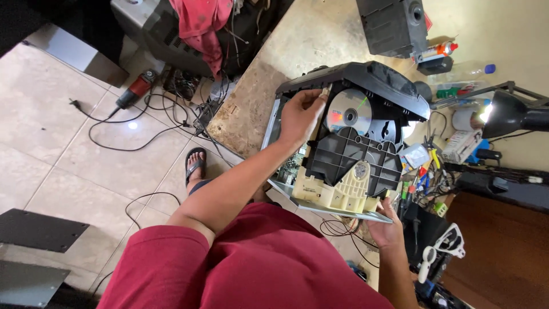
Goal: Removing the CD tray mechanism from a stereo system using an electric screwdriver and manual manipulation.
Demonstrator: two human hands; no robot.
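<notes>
An opened disc player [354,80] stands tilted on a stone-topped table [309,40]. Its black cover is lifted. Under it lie a shiny disc [349,111], a black plastic frame [349,157] and a beige mechanism [334,191]. My left hand [298,117] reaches into the far side, its fingertips pinching a small part at the edge of the black cover beside the disc. My right hand [388,230] grips the metal chassis at its near corner, below the beige part. A green circuit board [290,166] shows partly behind my left forearm.
A black speaker box [393,26], a spray can [437,51], a black desk lamp [514,111] and a pile of hand tools [423,174] crowd the table's right side. On the tiled floor lie cables, a red power tool [134,90] and my sandalled foot [194,165].
</notes>
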